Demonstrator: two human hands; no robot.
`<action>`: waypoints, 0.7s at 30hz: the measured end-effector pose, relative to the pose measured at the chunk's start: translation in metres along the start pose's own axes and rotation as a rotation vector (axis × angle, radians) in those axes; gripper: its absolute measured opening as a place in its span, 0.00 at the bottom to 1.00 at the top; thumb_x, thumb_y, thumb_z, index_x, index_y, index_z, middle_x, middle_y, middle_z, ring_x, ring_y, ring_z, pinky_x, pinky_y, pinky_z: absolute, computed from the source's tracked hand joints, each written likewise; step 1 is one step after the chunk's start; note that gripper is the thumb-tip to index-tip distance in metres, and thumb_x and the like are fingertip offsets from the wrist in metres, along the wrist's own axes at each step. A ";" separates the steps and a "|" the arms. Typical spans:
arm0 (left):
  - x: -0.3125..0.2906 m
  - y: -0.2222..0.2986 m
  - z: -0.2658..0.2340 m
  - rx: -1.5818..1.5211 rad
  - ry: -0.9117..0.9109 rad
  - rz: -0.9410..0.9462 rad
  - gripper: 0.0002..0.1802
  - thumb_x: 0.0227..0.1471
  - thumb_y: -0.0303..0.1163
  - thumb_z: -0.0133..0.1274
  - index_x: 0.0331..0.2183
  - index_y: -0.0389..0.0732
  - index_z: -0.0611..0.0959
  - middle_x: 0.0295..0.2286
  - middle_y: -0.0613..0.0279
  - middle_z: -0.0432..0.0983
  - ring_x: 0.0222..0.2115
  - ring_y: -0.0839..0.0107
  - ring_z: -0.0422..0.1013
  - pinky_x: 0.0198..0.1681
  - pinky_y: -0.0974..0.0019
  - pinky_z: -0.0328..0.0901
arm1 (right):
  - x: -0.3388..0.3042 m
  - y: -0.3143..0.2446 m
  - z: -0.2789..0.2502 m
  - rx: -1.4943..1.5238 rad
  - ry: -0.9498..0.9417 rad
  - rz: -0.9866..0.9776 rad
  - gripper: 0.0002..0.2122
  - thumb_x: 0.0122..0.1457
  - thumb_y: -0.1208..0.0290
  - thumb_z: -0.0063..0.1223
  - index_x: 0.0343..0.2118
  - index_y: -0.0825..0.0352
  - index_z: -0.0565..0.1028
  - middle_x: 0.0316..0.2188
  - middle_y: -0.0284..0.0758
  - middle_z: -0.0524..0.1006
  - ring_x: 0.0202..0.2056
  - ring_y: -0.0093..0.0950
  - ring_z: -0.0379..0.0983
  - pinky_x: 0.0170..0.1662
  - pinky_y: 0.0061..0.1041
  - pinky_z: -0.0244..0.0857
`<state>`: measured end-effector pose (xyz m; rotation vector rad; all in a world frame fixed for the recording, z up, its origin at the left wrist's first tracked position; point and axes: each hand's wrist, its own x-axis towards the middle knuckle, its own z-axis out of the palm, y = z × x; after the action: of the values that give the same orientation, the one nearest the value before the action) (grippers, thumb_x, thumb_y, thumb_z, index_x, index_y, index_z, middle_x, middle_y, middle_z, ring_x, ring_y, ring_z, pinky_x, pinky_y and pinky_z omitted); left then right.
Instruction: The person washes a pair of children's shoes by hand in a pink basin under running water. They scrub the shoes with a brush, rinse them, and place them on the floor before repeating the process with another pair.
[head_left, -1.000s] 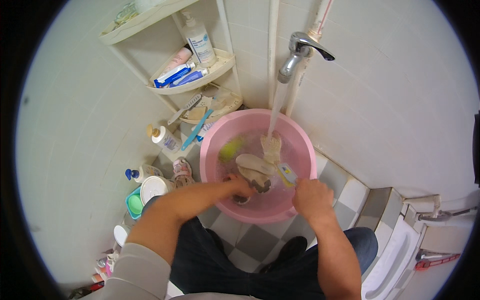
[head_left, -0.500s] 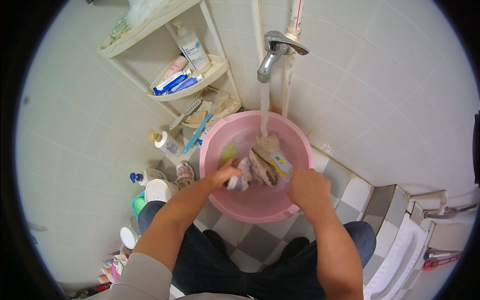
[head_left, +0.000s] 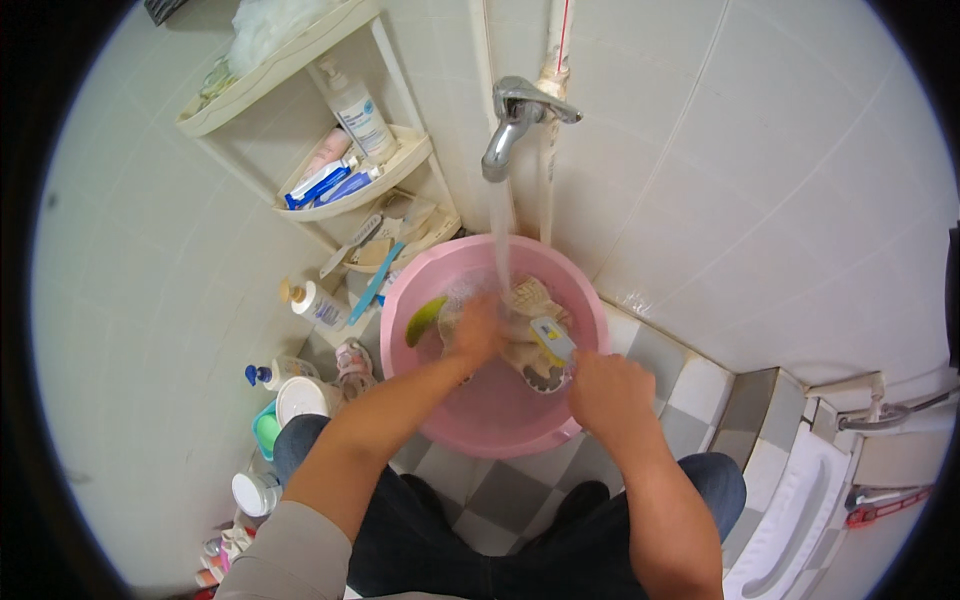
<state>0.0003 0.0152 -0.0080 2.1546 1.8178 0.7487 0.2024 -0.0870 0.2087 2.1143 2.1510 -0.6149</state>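
Observation:
A round pink basin (head_left: 541, 447) holds cloudy, sudsy water. My right hand (head_left: 610, 392) is closed round the handle of a scrub brush (head_left: 552, 337) with a pale grey back and yellow bristles. Beneath the brush, a wet beige shoe (head_left: 524, 357) lies partly in the water; its full shape is hidden. My left hand (head_left: 480, 328) reaches into the basin beside the falling water, its fingers smeared by motion. Whatever it holds cannot be made out. A yellow-green object (head_left: 427, 320) rests against the basin's left side. Water runs from the chrome tap (head_left: 515, 125) above.
A cream corner shelf (head_left: 415, 160) carries bottles and tubes. Left of the basin stand a pump bottle (head_left: 318, 304), a pink sandal (head_left: 354, 366) and several tubs. A blue-handled brush (head_left: 378, 283) leans by the shelf. At the right is a white squat toilet (head_left: 795, 520).
My left hand has moved up and right, toward the running water; the white and purple shoe it held is no longer plainly visible. My right hand still grips the brush. The view has shifted slightly.

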 end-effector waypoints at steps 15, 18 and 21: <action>0.024 0.024 0.125 -0.718 -0.478 -0.980 0.36 0.55 0.55 0.50 0.47 0.29 0.78 0.45 0.43 0.77 0.47 0.54 0.74 0.50 0.54 0.67 | 0.016 0.012 -0.009 0.005 -0.077 0.150 0.13 0.56 0.70 0.48 0.44 0.57 0.78 0.32 0.45 0.81 0.37 0.47 0.79 0.40 0.45 0.73; 0.005 0.031 0.112 -0.795 -0.367 -0.964 0.32 0.55 0.49 0.54 0.52 0.32 0.75 0.45 0.48 0.76 0.42 0.54 0.76 0.47 0.55 0.69 | 0.023 0.012 0.000 0.020 -0.059 0.151 0.14 0.55 0.70 0.47 0.44 0.58 0.78 0.34 0.45 0.81 0.38 0.48 0.78 0.41 0.46 0.72; -0.016 0.030 0.086 -1.246 -0.231 -1.043 0.27 0.58 0.42 0.53 0.54 0.37 0.71 0.45 0.52 0.75 0.41 0.54 0.76 0.45 0.53 0.71 | 0.024 0.010 -0.004 0.033 -0.077 0.153 0.13 0.54 0.70 0.48 0.42 0.61 0.78 0.35 0.47 0.81 0.39 0.48 0.78 0.42 0.46 0.72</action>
<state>0.0679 0.0061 -0.0699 0.3977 1.3772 0.8807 0.2118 -0.0629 0.2019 2.2064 1.9311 -0.7089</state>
